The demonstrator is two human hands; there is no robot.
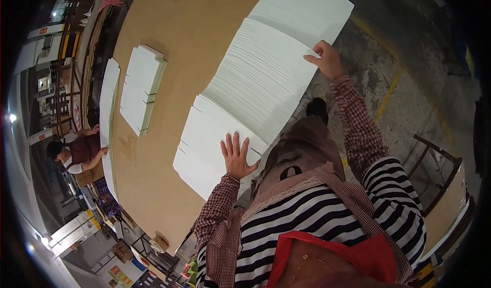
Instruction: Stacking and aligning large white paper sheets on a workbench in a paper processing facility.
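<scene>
A long run of white cardboard sheets [266,68] lies fanned out, overlapping like shingles, along the near side of the brown table. My right hand [327,60] is at the right edge of this run, fingers curled and thumb over the edge of a sheet; how many sheets it pinches is hidden. My left hand [237,157] rests flat, fingers spread, on a stack of white slotted cardboard pieces [204,140] at the run's near end. Short slits show along that stack's edges.
Another stack of slotted white cardboard [139,88] sits mid-table on the brown tabletop [169,165]. At the far edge, a co-worker [84,152] has hands on a long white stack [108,119]. A framed board [445,201] stands behind my right arm on the concrete floor.
</scene>
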